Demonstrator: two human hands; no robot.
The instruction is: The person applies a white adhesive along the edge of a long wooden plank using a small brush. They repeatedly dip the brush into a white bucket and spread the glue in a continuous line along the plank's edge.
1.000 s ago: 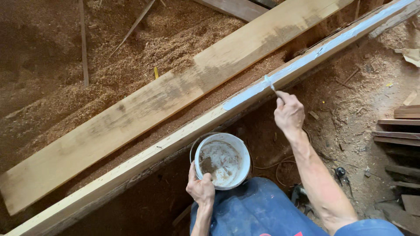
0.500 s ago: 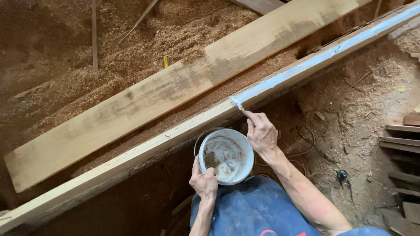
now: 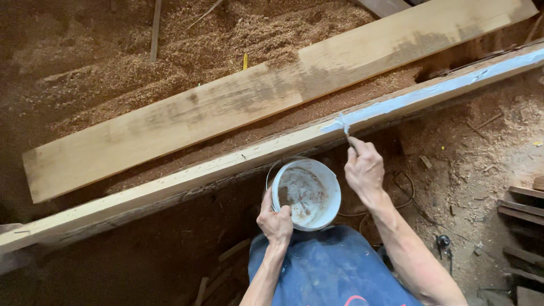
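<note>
We find our left hand (image 3: 276,222) gripping the light, stiff, smeared pail (image 3: 306,194) by its rim beside the beam (image 3: 170,184), our right hand (image 3: 364,168) pinching a slim brush (image 3: 343,126) low on its handle.

Rough-sawn wooden beam (image 3: 187,178), its right part coated with a wet, glossy white layer (image 3: 430,90). Wide plank (image 3: 255,96) at centre: bare matt wood with grey weathered patches. Smooth white plastic bucket (image 3: 334,195), inside smeared brown. Loose, coarse sawdust (image 3: 102,68) at upper left.
</note>
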